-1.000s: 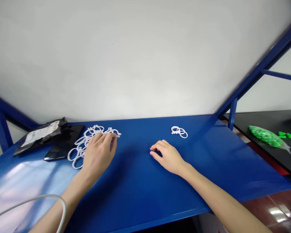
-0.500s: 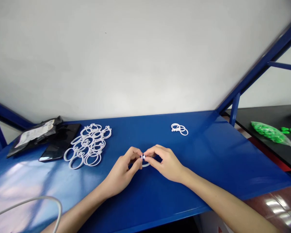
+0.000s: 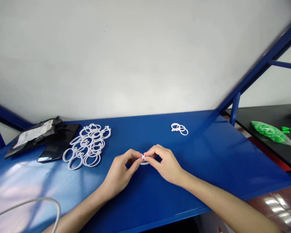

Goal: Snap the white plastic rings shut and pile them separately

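Between my two hands is one white plastic ring (image 3: 144, 163) with small knobs where its ends meet. My left hand (image 3: 122, 170) pinches one end between thumb and fingertips. From the other side my right hand (image 3: 163, 163) pinches the opposite end, and the fingertips of both hands almost touch. Much of the ring is hidden behind the fingers. To the left lies a pile of similar white rings (image 3: 75, 157), many overlapping. A smaller group of white rings (image 3: 183, 130) rests farther back on the right.
The blue table (image 3: 135, 129) meets a pale wall (image 3: 145, 58). At its left lie a black plastic parcel (image 3: 34, 136) and a dark glossy phone (image 3: 50, 152). A white cable (image 3: 46, 198) loops at lower left. A bag of green pieces (image 3: 271, 133) sits on a dark surface at right.
The ring's two knobbed ends have come closer together between my fingertips. My left hand has shifted slightly. The piles of rings look the same.
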Tool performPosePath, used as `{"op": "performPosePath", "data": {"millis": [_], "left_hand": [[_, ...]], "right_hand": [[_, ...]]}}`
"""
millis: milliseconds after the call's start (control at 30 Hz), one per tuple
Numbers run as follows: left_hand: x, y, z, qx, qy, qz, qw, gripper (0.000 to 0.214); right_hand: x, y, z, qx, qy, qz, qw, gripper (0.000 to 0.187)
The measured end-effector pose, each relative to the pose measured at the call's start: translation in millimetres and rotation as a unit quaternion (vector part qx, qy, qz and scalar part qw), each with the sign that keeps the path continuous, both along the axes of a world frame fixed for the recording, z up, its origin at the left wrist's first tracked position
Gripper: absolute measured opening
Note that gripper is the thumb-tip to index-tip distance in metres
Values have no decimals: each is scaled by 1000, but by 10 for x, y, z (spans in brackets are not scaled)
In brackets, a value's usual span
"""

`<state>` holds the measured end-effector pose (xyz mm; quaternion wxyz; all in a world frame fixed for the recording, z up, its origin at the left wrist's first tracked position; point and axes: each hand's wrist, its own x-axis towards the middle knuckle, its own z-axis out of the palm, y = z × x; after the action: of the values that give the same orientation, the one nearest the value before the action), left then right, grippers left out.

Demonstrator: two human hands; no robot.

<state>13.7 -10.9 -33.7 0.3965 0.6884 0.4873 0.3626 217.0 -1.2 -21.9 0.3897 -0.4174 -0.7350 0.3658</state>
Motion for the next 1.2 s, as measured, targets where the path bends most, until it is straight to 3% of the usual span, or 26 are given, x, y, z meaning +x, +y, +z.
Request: {"op": "performPosePath", "data": {"millis": [133,267,767,900,967,1033,1100,1200], "left_hand": [[-9,0,-14,-43,-39,-2,998,24],[-9,-29,7,-40,-58,0,997,24],[7,-61,-46,103,10,5,995,11],[-7,7,-41,123,60,-21,990,9],[-56,98,-41,173,114,-44,977,11],[-160,231,-44,245,189,-17,951,15],[-329,395,-55,303,279,75,908,21],[-643,630,-94,314,409,220,828,30]], "right_hand": [[-3,-9,-23,37,24,21,999,14],[0,-24,-15,51,46,36,997,12],[25,-22,-30,80,24,59,995,19],[13,23,-89,93,1,47,995,17],[11,66,-128,117,-35,41,992,14],[31,126,-154,149,-73,31,986,12],[92,212,-157,182,-107,5,977,11],[280,392,-120,211,-169,-75,960,11]]}}
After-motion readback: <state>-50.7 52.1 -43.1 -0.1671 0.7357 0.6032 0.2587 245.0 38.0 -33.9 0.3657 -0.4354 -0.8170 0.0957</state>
